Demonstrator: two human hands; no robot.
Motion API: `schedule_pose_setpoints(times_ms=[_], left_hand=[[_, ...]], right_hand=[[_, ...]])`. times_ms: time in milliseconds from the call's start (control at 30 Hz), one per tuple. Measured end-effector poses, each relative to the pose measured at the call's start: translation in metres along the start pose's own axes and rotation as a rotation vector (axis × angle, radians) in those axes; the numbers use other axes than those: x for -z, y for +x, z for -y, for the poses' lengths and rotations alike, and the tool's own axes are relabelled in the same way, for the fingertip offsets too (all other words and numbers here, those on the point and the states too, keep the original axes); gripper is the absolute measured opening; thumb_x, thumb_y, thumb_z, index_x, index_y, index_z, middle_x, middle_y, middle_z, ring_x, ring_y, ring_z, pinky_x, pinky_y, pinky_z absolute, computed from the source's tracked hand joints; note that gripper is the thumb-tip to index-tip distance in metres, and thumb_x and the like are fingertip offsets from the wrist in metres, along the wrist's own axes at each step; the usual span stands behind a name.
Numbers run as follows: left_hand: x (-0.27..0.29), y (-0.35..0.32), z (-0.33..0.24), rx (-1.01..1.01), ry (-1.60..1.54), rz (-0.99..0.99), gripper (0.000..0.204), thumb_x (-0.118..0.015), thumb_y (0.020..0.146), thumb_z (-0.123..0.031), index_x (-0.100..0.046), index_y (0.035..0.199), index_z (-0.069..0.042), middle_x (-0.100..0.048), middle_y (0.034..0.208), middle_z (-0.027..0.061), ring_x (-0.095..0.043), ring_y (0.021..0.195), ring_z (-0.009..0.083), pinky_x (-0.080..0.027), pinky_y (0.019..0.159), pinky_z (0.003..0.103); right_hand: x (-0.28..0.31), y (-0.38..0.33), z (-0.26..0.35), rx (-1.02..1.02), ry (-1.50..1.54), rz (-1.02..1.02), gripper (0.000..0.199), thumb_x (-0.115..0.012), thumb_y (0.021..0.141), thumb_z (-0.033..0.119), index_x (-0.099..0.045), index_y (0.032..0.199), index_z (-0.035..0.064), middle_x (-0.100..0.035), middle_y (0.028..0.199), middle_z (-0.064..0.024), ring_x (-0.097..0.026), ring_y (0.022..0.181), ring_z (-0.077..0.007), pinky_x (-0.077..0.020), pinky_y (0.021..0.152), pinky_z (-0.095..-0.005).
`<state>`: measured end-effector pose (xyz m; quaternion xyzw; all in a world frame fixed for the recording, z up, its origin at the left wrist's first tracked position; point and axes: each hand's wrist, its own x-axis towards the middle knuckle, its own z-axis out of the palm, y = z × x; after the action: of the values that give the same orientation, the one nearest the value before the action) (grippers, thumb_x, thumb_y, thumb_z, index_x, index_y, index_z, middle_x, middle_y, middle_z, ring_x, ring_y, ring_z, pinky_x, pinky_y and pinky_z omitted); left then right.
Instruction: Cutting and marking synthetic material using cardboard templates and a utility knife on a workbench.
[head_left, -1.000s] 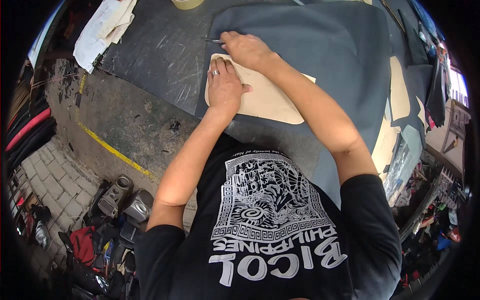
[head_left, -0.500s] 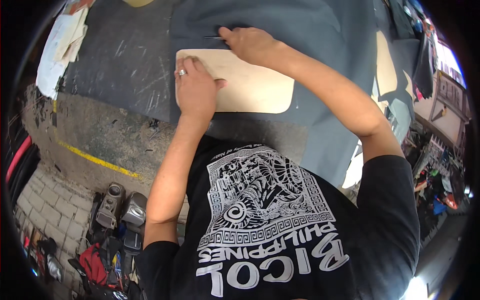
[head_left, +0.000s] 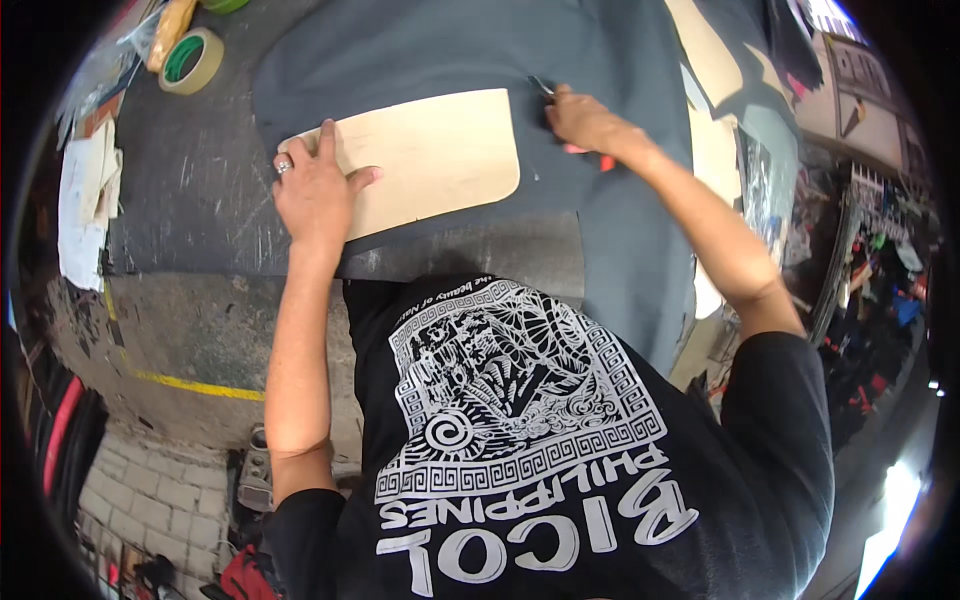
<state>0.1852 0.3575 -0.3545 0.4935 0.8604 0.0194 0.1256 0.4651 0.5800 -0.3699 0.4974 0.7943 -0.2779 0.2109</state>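
A pale cream flat panel [head_left: 440, 155] with a rounded corner lies on the dark grey sheet material [head_left: 420, 60]. My left hand [head_left: 317, 190] lies spread on the panel's left end, a ring on one finger, pressing it down without gripping. Off the panel's right edge, my right hand [head_left: 590, 125] is closed around what look like red-handled scissors [head_left: 607, 162]. Their thin metal tip pokes out past the thumb, close over the grey sheet. My fingers hide most of the tool.
A roll of tape [head_left: 192, 60] with a green core sits at the far left of the table. White scraps [head_left: 88, 215] hang over the left edge. More cream pieces [head_left: 708, 55] lie at the far right. Worn dark tabletop [head_left: 190, 190] shows left of the sheet.
My right hand has moved from the panel's far edge to beyond its right side, with the tool still held. The left hand stays on the panel. The view has shifted, bringing in the tape.
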Motion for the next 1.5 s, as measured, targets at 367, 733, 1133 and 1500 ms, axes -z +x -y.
schedule_pose_setpoints(times_ms=[367,733,1133,1500], left_hand=[[-0.029,0.025,0.012,-0.343,0.016,-0.236,0.077,-0.085,0.074,-0.046,-0.054,0.133,-0.008,-0.059,0.132,0.0166,-0.056,0.122,0.0351,-0.046,0.102,0.052],[0.050,0.008,0.026,-0.758,-0.355,-0.177,0.011,-0.063,0.091,-0.001,-0.066,0.102,-0.004,-0.069,0.104,0.0153,-0.065,0.101,0.0392,-0.050,0.093,0.048],[0.124,0.007,-0.050,-0.401,-0.615,-0.071,0.008,-0.068,0.097,-0.007,-0.063,0.098,-0.002,-0.068,0.095,0.0069,-0.060,0.088,0.0150,-0.048,0.083,0.029],[0.034,0.079,-0.040,-0.207,-0.819,0.144,0.018,-0.060,0.104,-0.021,-0.064,0.100,-0.003,-0.060,0.088,-0.0036,-0.051,0.082,0.0065,-0.044,0.077,0.024]], right_hand=[[-0.149,-0.153,-0.018,-0.176,0.295,-0.150,0.027,-0.044,0.106,0.023,-0.043,0.109,-0.0039,-0.069,0.075,-0.0274,-0.068,0.072,-0.0474,-0.0540,0.073,-0.0550],[-0.117,-0.149,-0.030,-0.038,0.898,-0.501,0.043,-0.083,0.086,0.028,-0.057,0.114,0.0070,-0.062,0.087,-0.0020,-0.061,0.076,-0.0091,-0.0524,0.062,-0.0323],[-0.025,-0.062,-0.067,0.209,1.612,-0.342,0.043,-0.086,0.080,0.025,-0.061,0.111,0.0083,-0.062,0.085,-0.0019,-0.061,0.068,-0.0111,-0.0518,0.056,-0.0294],[0.189,-0.113,-0.518,-0.168,0.578,-1.183,0.039,-0.077,0.087,0.039,-0.072,0.116,0.0142,-0.071,0.098,0.0006,-0.061,0.078,-0.0108,-0.0521,0.068,-0.0309]])
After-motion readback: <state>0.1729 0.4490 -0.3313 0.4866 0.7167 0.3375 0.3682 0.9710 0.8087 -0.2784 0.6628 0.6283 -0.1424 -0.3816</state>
